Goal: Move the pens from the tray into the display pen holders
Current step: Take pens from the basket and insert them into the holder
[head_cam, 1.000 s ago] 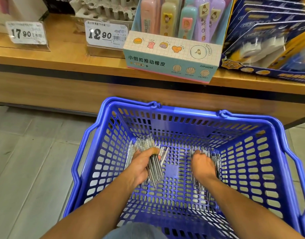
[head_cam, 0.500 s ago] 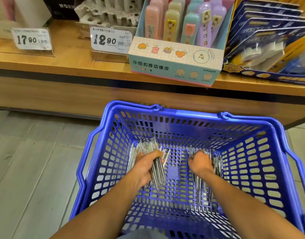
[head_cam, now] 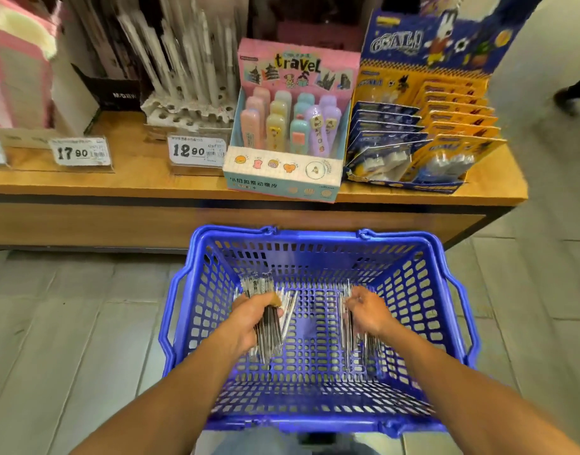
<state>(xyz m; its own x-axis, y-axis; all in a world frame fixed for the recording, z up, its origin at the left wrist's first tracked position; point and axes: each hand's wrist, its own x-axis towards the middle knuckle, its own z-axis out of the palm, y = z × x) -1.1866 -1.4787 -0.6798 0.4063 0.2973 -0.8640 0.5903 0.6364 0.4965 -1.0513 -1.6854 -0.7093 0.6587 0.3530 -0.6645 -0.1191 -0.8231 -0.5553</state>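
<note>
Down inside the blue basket (head_cam: 318,247) on the floor, both hands are digging into pens. My left hand (head_cam: 254,315) is gripping a fat bundle of pens (head_cam: 267,323), fingers curled around the middle, with the ends sticking out both sides. My right hand (head_cam: 367,311) is closing over a second bunch (head_cam: 346,326) lying on the basket bottom, but I can't tell if it's actually gripping them. Up on the wooden shelf (head_cam: 144,182), white pens are standing in a grey holder (head_cam: 186,118) beside a pink eraser display box (head_cam: 288,126).
</note>
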